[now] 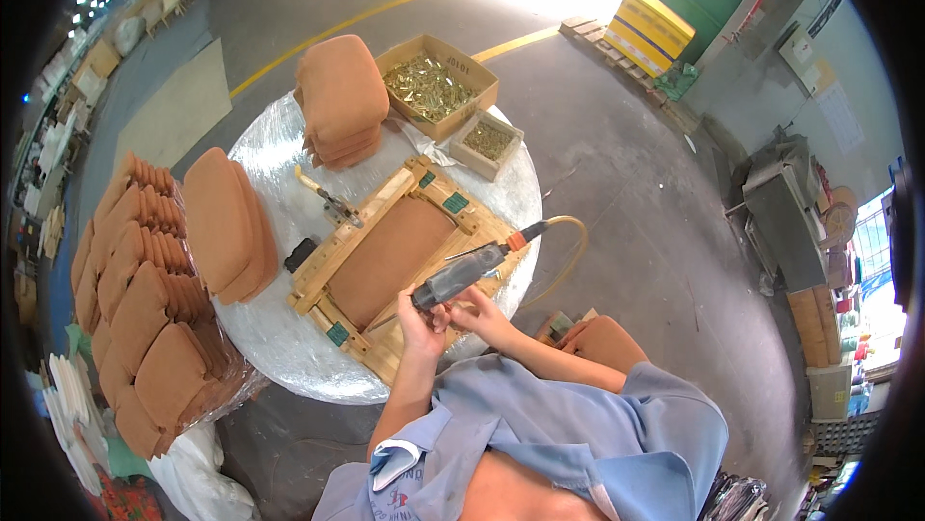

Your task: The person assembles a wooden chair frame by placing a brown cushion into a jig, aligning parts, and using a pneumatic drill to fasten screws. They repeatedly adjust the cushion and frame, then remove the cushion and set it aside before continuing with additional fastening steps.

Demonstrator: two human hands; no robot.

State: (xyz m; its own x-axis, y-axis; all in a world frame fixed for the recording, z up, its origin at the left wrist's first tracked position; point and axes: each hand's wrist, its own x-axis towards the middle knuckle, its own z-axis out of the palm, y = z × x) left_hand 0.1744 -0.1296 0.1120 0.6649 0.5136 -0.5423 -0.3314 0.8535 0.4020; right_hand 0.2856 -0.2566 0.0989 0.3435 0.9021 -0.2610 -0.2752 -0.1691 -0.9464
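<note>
My left hand [420, 328] is closed at the near end of a grey and black air tool [461, 273], which lies tilted above a wooden frame jig [332, 232]. My right hand [482, 319] is just beneath the tool, its fingers bent together near my left fingertips; whatever they pinch is too small to make out. An orange fitting joins the tool to a yellow hose [585, 244] that loops to the right. Inside the jig sits a brown upholstered panel [393, 261]. A toggle clamp [339, 210] with a yellow handle is mounted on the jig's left side.
The round table [275, 348] is wrapped in plastic film. Beyond the jig stand a cardboard box [485, 90] of brass-coloured hardware, a smaller box [482, 165] of small parts and stacked brown cushions [342, 88]. More cushions [159, 309] are piled at the left; a small black object [300, 254] lies beside the jig.
</note>
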